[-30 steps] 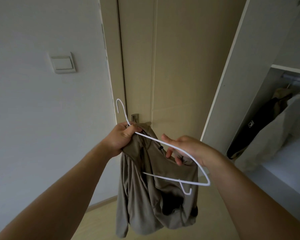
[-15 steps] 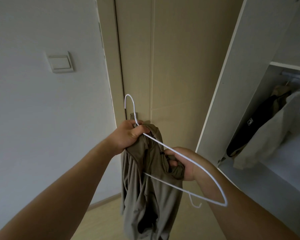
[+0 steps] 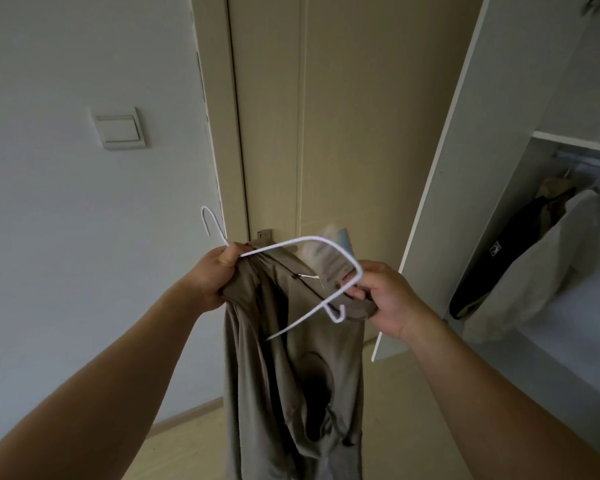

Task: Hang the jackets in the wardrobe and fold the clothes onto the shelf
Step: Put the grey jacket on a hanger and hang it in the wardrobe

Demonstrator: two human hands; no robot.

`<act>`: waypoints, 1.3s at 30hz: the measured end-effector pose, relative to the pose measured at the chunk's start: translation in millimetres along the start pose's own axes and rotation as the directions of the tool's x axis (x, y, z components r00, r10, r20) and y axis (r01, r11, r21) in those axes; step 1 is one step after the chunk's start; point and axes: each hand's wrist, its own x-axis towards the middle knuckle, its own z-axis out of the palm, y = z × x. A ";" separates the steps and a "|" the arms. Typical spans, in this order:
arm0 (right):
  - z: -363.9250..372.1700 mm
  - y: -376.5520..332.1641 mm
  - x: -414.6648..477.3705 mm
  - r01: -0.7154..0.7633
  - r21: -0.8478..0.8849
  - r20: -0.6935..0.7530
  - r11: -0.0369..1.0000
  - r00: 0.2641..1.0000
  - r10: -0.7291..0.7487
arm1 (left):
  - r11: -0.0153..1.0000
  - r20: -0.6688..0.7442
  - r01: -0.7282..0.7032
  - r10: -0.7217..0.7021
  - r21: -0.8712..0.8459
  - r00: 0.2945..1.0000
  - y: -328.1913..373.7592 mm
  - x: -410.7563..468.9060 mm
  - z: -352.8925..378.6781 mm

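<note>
A taupe jacket hangs limp in front of me, held up at chest height. My left hand grips its collar edge together with the neck of a white wire hanger, whose hook points up and left. My right hand pinches the other part of the jacket's top edge and the hanger's right shoulder bend. The hanger's wire lies across the outside of the fabric. The open wardrobe stands at the right.
Inside the wardrobe, a dark jacket and a pale one hang from the rail under a shelf. A beige door is straight ahead, with a wall switch at the left.
The hanger's right end has swung up from below my right wrist to above the jacket's top. My right hand has moved right, spreading the jacket's top edge. The hook dropped left.
</note>
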 end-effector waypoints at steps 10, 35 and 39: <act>-10.6 -17.7 -3.0 0.083 -0.661 0.202 0.746 0.977 0.071 | 1.000 0.020 0.009 -0.009 0.001 1.000 2.3 -0.9 1.1; -7.5 38.9 10.1 -0.378 -0.750 -0.151 0.542 0.896 0.417 | 0.748 0.231 -0.380 0.302 0.544 0.925 46.7 -17.6 26.5; -1.6 74.8 19.6 -0.476 -0.598 -0.157 0.645 0.859 0.488 | 0.767 0.228 -0.381 0.306 0.517 0.925 57.1 -23.8 19.2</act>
